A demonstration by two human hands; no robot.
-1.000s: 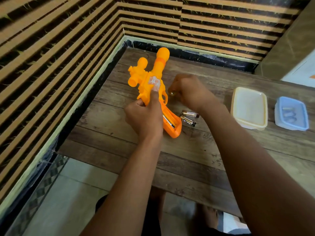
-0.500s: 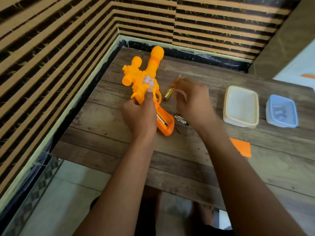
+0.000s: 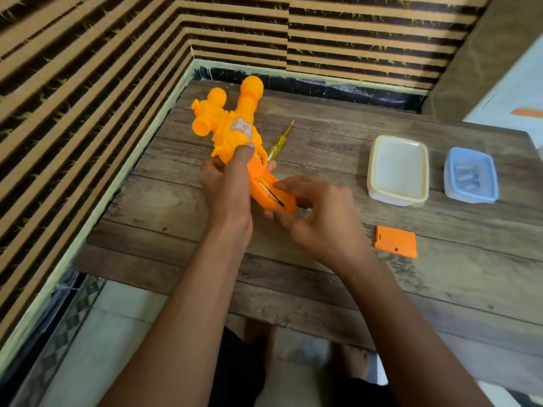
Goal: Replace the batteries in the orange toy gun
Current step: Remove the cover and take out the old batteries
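The orange toy gun is tilted up off the wooden table, barrel pointing away from me. My left hand grips its body, thumb pressed on the side. Its handle has an open battery compartment with a metal contact strip showing. My right hand pinches the handle's end, index finger at the compartment and thumb underneath. The removed orange cover lies flat to the right. The loose batteries seen earlier are hidden under my right hand.
A yellow-handled screwdriver lies on the table just behind the gun. At the right stand a closed white container and a blue tray holding batteries. Striped walls enclose the table at left and back.
My right hand left the screwdriver on the table behind the gun and came down to the handle's open compartment, covering the loose batteries. My left hand kept its grip on the gun.
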